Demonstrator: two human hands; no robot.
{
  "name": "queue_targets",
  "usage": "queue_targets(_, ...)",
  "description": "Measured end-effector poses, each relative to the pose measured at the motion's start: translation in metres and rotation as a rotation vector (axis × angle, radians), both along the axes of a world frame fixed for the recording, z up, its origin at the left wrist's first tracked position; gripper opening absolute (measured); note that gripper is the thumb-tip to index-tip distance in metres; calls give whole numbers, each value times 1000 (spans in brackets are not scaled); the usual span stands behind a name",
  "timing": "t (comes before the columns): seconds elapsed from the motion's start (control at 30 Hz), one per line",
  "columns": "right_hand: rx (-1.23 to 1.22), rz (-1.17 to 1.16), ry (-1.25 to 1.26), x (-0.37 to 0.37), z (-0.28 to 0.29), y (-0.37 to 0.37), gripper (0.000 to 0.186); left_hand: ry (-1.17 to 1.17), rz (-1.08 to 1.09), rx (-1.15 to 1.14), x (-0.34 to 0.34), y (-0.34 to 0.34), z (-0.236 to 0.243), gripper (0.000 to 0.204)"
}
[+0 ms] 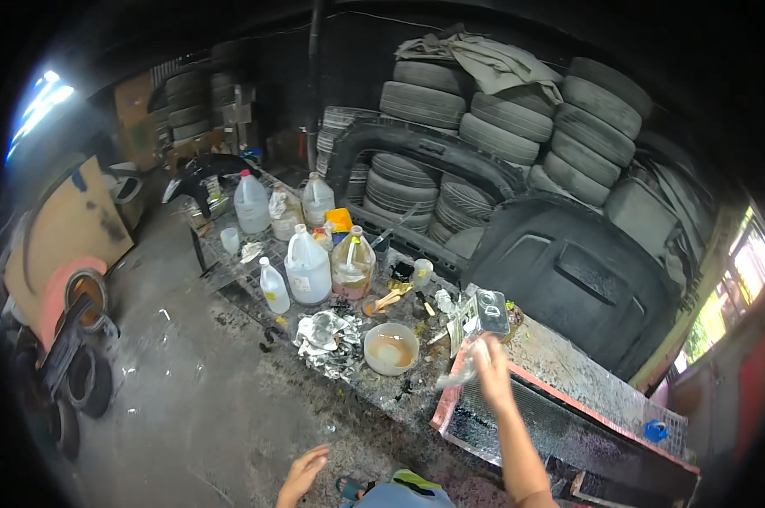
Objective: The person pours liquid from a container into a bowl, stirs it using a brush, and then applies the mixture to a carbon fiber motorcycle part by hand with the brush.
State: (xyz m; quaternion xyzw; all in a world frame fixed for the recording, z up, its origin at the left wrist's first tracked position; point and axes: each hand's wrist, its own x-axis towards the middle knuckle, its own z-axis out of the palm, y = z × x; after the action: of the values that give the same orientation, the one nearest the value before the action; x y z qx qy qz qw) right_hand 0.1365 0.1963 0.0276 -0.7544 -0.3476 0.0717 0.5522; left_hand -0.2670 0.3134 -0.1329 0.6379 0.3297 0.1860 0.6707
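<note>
My right hand (489, 362) is over the near left end of a long mesh panel (528, 416) with a reddish frame. Its fingers are closed on a translucent, whitish thing (459, 378), blurred, whose kind I cannot make out. Just beyond that hand lies a dark rectangular tin (491, 311) with a pale ring on top. My left hand (308, 464) hangs low in front of the bench, fingers stretched out and holding nothing. Left of the panel, a pale round tub (391, 349) holds some brownish liquid. Crumpled foil-like sheeting (327, 337) lies beside the tub.
Several jugs stand on the bench, among them a clear one (308, 269) and one with reddish liquid (354, 267). Brushes (388, 300) lie behind the tub. A black hood-shaped panel (574, 279) leans behind, before stacked tires (506, 127). Blue tape (656, 430) sits far right.
</note>
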Motion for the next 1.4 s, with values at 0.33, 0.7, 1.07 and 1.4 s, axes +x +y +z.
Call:
queue_targets(0.33, 143, -469, -602, 159, 18, 79, 30, 746, -462, 200, -193, 17, -271, 52)
queue_targets(0.7, -654, -376, -493, 213, -97, 65, 53, 766, 280, -498, -148, 49, -199, 38)
queue_targets(1.07, -283, -9, 74, 73, -58, 120, 34, 544, 192, -122, -32, 150, -167, 33)
queue_targets(1.4, -854, 709, 459, -71, -118, 116, 45, 404, -109, -73, 107, 241, -155, 28)
